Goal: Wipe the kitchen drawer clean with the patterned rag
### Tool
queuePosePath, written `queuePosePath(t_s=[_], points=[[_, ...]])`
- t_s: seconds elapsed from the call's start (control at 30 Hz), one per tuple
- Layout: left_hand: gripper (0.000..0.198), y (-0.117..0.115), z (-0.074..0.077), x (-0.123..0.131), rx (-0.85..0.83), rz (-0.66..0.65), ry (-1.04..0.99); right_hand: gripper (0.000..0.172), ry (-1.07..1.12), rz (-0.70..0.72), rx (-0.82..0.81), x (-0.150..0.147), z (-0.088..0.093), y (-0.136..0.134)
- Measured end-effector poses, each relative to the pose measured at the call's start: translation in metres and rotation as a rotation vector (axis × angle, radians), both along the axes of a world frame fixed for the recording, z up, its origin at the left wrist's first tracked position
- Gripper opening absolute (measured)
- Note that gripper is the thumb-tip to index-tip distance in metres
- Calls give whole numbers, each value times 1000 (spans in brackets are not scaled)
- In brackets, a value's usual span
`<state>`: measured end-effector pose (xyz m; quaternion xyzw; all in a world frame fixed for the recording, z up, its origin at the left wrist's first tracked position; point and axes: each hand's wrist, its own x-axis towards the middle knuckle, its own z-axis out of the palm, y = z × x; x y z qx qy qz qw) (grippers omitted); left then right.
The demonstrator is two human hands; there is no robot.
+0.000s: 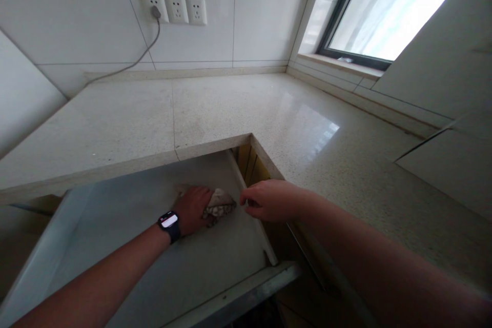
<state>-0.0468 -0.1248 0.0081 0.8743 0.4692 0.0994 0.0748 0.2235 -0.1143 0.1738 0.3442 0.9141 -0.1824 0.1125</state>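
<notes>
A pulled-out drawer (pixel 126 261) with a pale flat bottom lies below the counter. My left hand (pixel 194 207), a smartwatch (pixel 168 220) on its wrist, presses a crumpled patterned cloth (pixel 221 204) against the drawer bottom, fingers closed over it. The cloth sticks out to the right of the hand, partly hidden beneath it. Over the drawer's right side wall, my right hand (pixel 263 200) hovers near the cloth with bent fingers and a gap between thumb and fingers. Nothing shows in it.
A speckled stone counter (pixel 230 105) wraps around the drawer, its inner corner close above both hands. Wall sockets (pixel 177 9) hold one plug (pixel 156 12), whose cord (pixel 134 64) trails to the counter's left. A window (pixel 384 15) stands at upper right.
</notes>
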Motion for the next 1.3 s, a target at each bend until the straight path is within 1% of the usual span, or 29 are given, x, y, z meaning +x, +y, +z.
queuePosePath(t_s=[0.07, 0.13, 0.23, 0.3, 0.33, 0.4, 0.47, 0.53, 0.6, 0.7, 0.77, 0.83, 0.87, 0.93, 0.97, 1.03, 1.17, 1.3], points=[[49, 13, -10, -29, 64, 107, -13, 32, -6, -3, -10, 0, -1, 0], [46, 25, -17, -58, 80, 207, -17, 32, -11, -4, -15, 1, -2, 1], [42, 37, -21, -95, 89, 343, -47, 32, -7, 0, -13, 1, -4, 1], [44, 41, -19, -111, 105, 412, -55, 33, -4, 0, -10, 1, -5, 2], [45, 41, -18, -114, 116, 439, -46, 33, -6, -2, -10, 1, -5, 2], [43, 39, -16, -114, 143, 481, 3, 33, -13, -5, -12, 1, -6, 2], [39, 34, -13, -104, 160, 502, 68, 33, -24, -11, -17, 0, -6, 2], [36, 25, -12, -88, 156, 473, 113, 33, -35, -18, -18, 0, -5, 2], [36, 11, -10, -67, 146, 397, 119, 33, -41, -23, -22, -1, -4, 1], [40, -19, -7, -27, 144, 283, 66, 34, -44, -18, -29, -2, -2, 1], [43, -42, -3, 2, 96, 167, 10, 35, -48, -18, -21, -2, -2, 1], [48, -63, 2, 30, 17, 16, -48, 35, -51, -20, -7, -2, -2, 0], [53, -72, 4, 42, -13, -71, -72, 35, -53, -20, -3, -1, -2, 0], [59, -84, 6, 58, -36, -200, -117, 35, -51, -19, 1, -1, -3, 0], [61, -87, 6, 63, -42, -238, -134, 34, -46, -17, 3, -1, -3, 0], [59, -89, 4, 66, -56, -270, -156, 34, -33, -11, 4, -1, -3, 1], [57, -82, 0, 62, -89, -288, -170, 34, -20, -14, -17, 0, -4, 1], [56, -78, -1, 59, -85, -313, -183, 34, -9, -10, -25, 1, -4, 2]])
